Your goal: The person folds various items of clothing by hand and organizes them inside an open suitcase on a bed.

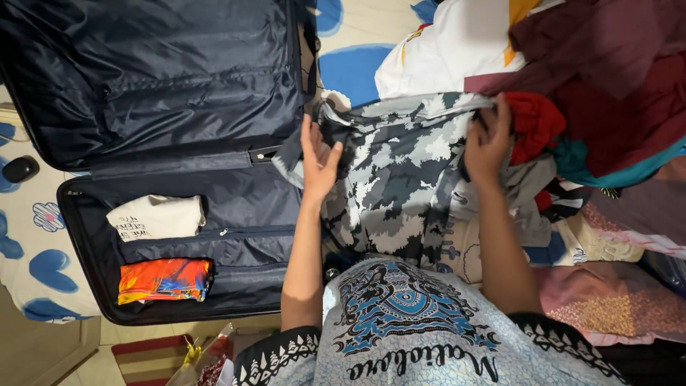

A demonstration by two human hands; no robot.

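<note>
open dark navy fabric-lined suitcase (pixel 86 207): 1 | folded garments in its lower half: 2, one white printed (pixel 157 217), one orange-red patterned (pixel 164 279) | grey-white camouflage cloth garment (pixel 400 179): 1 | bare hands: 2, left (pixel 318 161), right (pixel 488 143)

Your hands press a grey-white camouflage garment (pixel 400 179); the suitcase (pixel 179 86) lining is navy, one roll (pixel 164 280) orange.
</note>
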